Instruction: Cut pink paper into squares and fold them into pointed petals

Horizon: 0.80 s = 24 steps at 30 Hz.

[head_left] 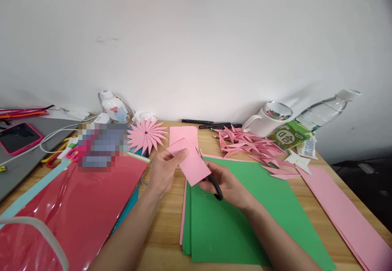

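My left hand (165, 167) pinches the upper left part of a pink paper piece (193, 165), thumb on top. The paper is tilted above the table. In my right hand (222, 181) is a pair of black-handled scissors (218, 189), fingers wrapped around the handles. The blade tips show at the paper's upper right edge; the rest is hidden behind the paper, so I cannot tell how far the blades are apart. Behind the held paper lies a stack of pink paper rectangles (183, 133). Green paper sheets (239, 222) lie below my right hand.
A pink folded-paper star (146, 134) stands left of the stack. Folded pink pieces (245, 142), a white mug (266, 120), a plastic bottle (327, 107) and pink strips (346, 218) are at right. Red paper (92, 205), a phone (21, 137) and a white bottle (114, 107) are at left.
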### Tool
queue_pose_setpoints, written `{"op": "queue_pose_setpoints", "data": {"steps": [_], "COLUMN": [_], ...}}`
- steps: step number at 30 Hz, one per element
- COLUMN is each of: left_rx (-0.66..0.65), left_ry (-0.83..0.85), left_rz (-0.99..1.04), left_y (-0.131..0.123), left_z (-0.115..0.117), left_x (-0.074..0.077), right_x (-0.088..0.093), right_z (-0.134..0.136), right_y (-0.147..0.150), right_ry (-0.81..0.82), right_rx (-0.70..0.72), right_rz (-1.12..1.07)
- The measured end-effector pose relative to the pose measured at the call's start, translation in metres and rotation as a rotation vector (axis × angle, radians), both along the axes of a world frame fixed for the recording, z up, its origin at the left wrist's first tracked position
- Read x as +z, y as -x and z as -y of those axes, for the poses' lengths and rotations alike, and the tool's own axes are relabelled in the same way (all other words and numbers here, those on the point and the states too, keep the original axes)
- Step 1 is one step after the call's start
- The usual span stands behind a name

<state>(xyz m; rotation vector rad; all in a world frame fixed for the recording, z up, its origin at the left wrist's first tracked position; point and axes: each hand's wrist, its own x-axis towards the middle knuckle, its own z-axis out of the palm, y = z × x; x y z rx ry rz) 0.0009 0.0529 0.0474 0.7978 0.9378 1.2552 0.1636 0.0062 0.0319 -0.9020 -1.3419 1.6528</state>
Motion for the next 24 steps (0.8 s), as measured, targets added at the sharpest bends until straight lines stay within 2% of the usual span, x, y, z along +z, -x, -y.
{"op": "queue_pose_setpoints", "data": {"steps": [5, 15, 24], "left_rx": [0.000, 0.033, 0.057], "left_ry": [0.016, -0.006, -0.008], "left_rz": [-0.036, -0.088, -0.104], "left_y": [-0.0014, -0.0038, -0.0051], "left_z": [0.0012, 0.0017, 0.0019], "left_x": [-0.0013, -0.0056, -0.0036], "right_x": [0.0001, -0.0006, 0.0022], "right_z": [0.0000, 0.0001, 0.0007], "right_y": [0.0014, 0.0020, 0.0037], "right_ry": [0.006, -0.009, 0.053], "right_rx": [-0.041, -0.017, -0.071], "right_rz": [0.019, 0.016, 0.043]}}
